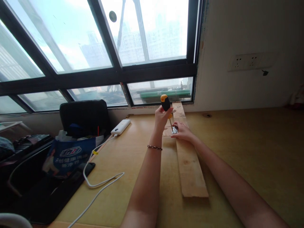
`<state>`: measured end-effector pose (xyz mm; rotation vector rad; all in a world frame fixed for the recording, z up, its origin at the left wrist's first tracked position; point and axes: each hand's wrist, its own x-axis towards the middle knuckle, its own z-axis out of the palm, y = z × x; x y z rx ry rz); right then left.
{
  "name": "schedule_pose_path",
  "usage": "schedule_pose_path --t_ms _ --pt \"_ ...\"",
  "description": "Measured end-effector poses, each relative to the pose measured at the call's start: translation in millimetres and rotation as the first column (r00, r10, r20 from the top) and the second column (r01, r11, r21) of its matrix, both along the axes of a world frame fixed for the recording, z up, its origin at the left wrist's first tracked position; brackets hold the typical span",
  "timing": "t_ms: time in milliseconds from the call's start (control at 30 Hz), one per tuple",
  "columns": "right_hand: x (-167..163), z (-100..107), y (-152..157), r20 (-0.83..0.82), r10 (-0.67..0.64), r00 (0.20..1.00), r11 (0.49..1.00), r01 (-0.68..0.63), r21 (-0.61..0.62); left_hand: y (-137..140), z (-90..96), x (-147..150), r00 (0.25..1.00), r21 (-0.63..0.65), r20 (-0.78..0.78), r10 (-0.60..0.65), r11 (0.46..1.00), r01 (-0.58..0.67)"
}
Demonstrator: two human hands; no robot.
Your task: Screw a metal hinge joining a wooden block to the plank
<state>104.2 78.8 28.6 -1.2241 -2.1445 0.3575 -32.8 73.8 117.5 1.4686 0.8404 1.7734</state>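
My left hand (161, 118) is closed around the lower handle of a black and yellow screwdriver (165, 103), held nearly upright with its shaft pointing down. The shaft's tip reaches a small shiny metal piece (175, 129) whose exact kind I cannot make out. Thumb and fingers of my right hand (183, 131) grip that piece from the right, against a long wooden board (192, 172). The board lies lengthwise away from me, and its far end is near the window wall. A shorter bit of wood (167, 131) shows beside it on the left, partly hidden by my left hand.
A white power bank (120, 126) with a white cable (104, 183) lies on the yellowish table (244, 177), left of my arms. Beyond the table's left edge stand a black chair (85, 115) and a blue bag (67, 156). A wall socket (245, 61) is at upper right.
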Motion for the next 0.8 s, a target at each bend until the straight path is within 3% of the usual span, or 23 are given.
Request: schedule_pose_path --t_ms 333,633,700,800 --pt "0 0 0 -0.015 -0.004 1.000 1.000 0.004 0.001 -6 4.4 0 0.988 0.021 -0.133 -0.073 0.997 0.077" --pt "0 -1 1 -0.014 0.005 1.000 1.000 -0.005 0.002 -2 1.7 3 0.960 -0.036 -0.099 -0.261 0.965 0.258" --pt "0 -1 2 -0.013 0.004 1.000 1.000 -0.004 0.004 1 -0.3 2 0.962 -0.018 -0.105 -0.251 0.968 0.250" --pt "0 0 0 -0.013 0.007 1.000 1.000 -0.007 0.000 5 -3.6 1 0.982 0.010 -0.130 -0.139 0.990 0.142"
